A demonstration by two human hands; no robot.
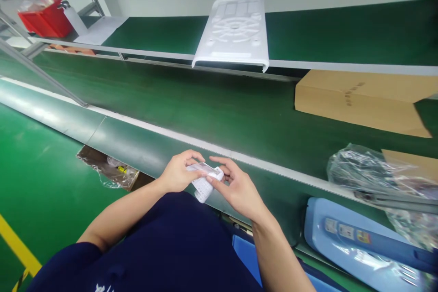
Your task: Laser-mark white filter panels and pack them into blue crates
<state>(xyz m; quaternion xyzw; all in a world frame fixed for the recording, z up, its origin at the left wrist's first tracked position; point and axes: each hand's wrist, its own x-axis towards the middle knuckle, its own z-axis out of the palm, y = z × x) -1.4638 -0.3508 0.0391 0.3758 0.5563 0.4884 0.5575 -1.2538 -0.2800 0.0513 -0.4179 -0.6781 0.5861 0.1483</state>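
My left hand closes its thumb and fingers on the left side of a small white printed piece. Rows of faint grey marks cover its lower part, and its right end looks curled; I cannot make out its exact kind. From the other side, my right hand pinches the same piece, its thumb lying along the lower edge and its index finger raised above. Both hands are close to my body, over the near ledge of the green conveyor line.
On the raised green shelf lies a white moulded plastic panel. A red bin and a white bottle stand at far left. To the right are a cardboard box, clear plastic bags and a blue plastic part. An open carton sits below the ledge.
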